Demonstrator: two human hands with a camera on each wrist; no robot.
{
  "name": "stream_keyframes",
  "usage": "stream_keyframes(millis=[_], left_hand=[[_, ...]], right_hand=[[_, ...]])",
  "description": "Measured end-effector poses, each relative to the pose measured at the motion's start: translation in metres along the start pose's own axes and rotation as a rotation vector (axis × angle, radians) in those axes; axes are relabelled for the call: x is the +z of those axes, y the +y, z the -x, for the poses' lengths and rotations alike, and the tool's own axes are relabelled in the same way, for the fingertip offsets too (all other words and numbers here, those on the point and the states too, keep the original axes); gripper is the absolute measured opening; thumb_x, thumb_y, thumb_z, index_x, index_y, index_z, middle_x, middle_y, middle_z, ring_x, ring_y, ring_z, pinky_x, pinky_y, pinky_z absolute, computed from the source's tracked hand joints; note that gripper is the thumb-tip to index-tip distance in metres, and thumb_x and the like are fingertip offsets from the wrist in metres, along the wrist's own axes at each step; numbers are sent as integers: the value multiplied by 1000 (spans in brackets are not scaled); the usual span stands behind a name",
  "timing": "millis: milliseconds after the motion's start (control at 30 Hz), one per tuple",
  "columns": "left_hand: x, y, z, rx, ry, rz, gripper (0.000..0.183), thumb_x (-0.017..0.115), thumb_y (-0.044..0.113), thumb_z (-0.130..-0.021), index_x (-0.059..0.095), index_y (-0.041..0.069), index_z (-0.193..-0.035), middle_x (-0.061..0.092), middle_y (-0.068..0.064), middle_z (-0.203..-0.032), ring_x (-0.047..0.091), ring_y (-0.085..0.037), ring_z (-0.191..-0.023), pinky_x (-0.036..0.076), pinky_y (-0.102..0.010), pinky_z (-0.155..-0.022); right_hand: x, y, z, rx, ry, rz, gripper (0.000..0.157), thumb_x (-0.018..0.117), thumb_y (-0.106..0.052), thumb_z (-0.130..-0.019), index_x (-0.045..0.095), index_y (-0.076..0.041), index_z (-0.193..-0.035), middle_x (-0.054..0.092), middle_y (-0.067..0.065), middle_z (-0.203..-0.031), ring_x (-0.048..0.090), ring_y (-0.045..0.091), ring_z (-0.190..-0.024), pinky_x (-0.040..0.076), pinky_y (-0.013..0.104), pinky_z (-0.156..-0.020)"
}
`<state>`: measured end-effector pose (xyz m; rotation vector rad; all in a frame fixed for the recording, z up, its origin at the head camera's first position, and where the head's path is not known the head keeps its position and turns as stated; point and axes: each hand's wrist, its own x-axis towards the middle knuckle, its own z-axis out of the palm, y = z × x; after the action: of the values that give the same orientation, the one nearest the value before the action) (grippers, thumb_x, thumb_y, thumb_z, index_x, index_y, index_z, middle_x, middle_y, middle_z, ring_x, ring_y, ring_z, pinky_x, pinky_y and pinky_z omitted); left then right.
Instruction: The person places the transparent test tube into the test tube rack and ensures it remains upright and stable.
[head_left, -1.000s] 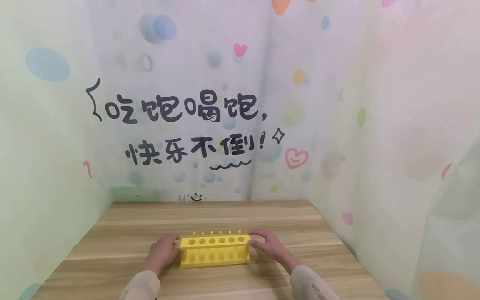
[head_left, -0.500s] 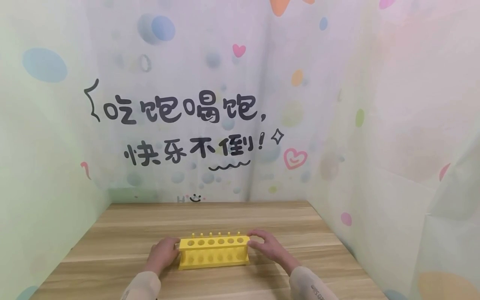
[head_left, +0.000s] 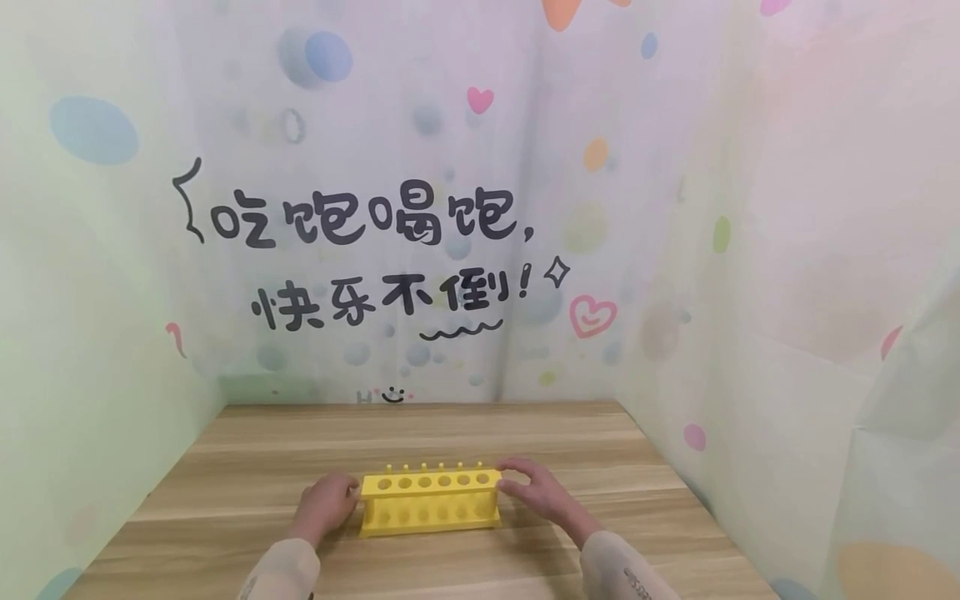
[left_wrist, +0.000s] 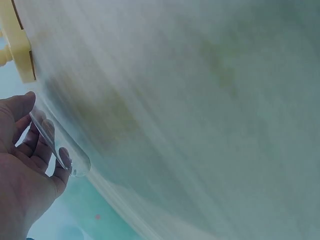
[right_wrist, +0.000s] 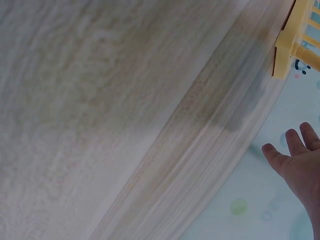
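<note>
A yellow test tube rack [head_left: 430, 504] stands upright on the wooden table, with a row of round holes on top and a row of pegs behind. Beside its left end is my left hand [head_left: 324, 505]. In the left wrist view, that hand [left_wrist: 25, 160] holds a clear test tube [left_wrist: 75, 156] in its curled fingers, the rounded end pointing away from the rack. The tube cannot be made out in the head view. My right hand [head_left: 542, 493] is at the rack's right end. The right wrist view shows this hand [right_wrist: 302, 167] with spread fingers, nothing in them, apart from the rack [right_wrist: 286, 47].
The wooden table [head_left: 600, 467] reaches back to a patterned wall sheet [head_left: 405, 117] with black lettering. Similar sheets enclose the left and right sides.
The fingers of my left hand look slightly more drawn in than a second ago. Rack and right hand keep their places; the head view shifts a little.
</note>
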<state>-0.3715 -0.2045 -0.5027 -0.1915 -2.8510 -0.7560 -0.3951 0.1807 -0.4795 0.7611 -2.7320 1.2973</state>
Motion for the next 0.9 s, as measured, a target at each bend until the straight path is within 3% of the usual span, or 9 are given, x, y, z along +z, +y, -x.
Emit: stream_keyframes(millis=[167, 400, 600, 733, 900], left_hand=[[-7, 1, 0, 5, 24, 21, 24, 64, 8, -89, 68, -6, -109, 68, -21, -102, 64, -42, -97, 47, -62, -89], [-20, 5, 6, -28, 42, 141, 32, 60, 4, -91, 63, -8, -120, 67, -21, -108, 64, -36, -96, 50, -59, -88], [-31, 6, -2, -47, 67, 217, 31, 58, 4, -94, 61, -10, -122, 64, -9, -92, 56, -18, -75, 54, -41, -71], [-36, 5, -10, -26, 119, 241, 32, 60, 4, -93, 61, -12, -121, 62, -9, -91, 56, -20, -75, 52, -35, -63], [-43, 10, -14, -49, 147, 339, 34, 60, 7, -94, 60, -10, -124, 63, -11, -95, 57, -21, -80, 51, -33, -65]], right_hand=[[0, 1, 0, -11, 4, 7, 39, 62, -34, -97, 64, -11, -128, 52, 19, -142, 42, 45, -134, 32, 67, -106], [0, 1, 0, -32, 3, 6, 41, 61, -34, -98, 63, -7, -129, 56, 17, -139, 44, 45, -132, 35, 66, -105], [0, 1, 0, -41, 6, 9, 40, 61, -34, -98, 63, -7, -128, 56, 18, -138, 45, 45, -132, 35, 66, -105], [1, 2, -1, -35, 8, 15, 41, 62, -34, -98, 63, -7, -128, 56, 18, -139, 45, 45, -132, 34, 66, -105], [1, 3, -1, -35, 4, 4, 41, 62, -33, -98, 63, -6, -129, 56, 18, -139, 45, 45, -132, 34, 66, -105]])
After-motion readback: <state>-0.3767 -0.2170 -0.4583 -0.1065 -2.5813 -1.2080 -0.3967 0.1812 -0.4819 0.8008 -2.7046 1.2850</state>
